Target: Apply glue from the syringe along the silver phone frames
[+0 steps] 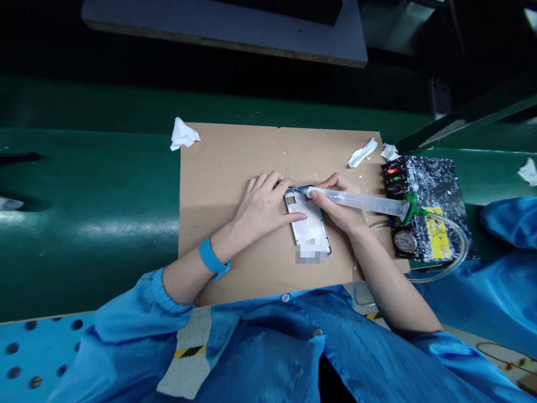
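A flat, light-coloured phone frame (314, 230) with a dark rim and cut-outs lies on a cardboard sheet (226, 157). My left hand (263, 206) holds it from the left, the thumb across its inner face and the index finger at its top edge. In my right hand (340, 208), closed like a pen grip, is a clear glue dispensing syringe (363, 202). Its blue tip meets or hovers just over the frame's upper end; contact cannot be made out. A green cap (410, 209) on the syringe's back end joins a clear hose (460, 235).
Right of the cardboard stands a paint-spotted black dispenser box (436, 179) with a gauge (405, 241) and lit display. Crumpled white tissues (183, 134) lie at the cardboard's back corners. A raised shelf (226, 33) spans the back. A co-worker's blue sleeve (509, 221) is at the right.
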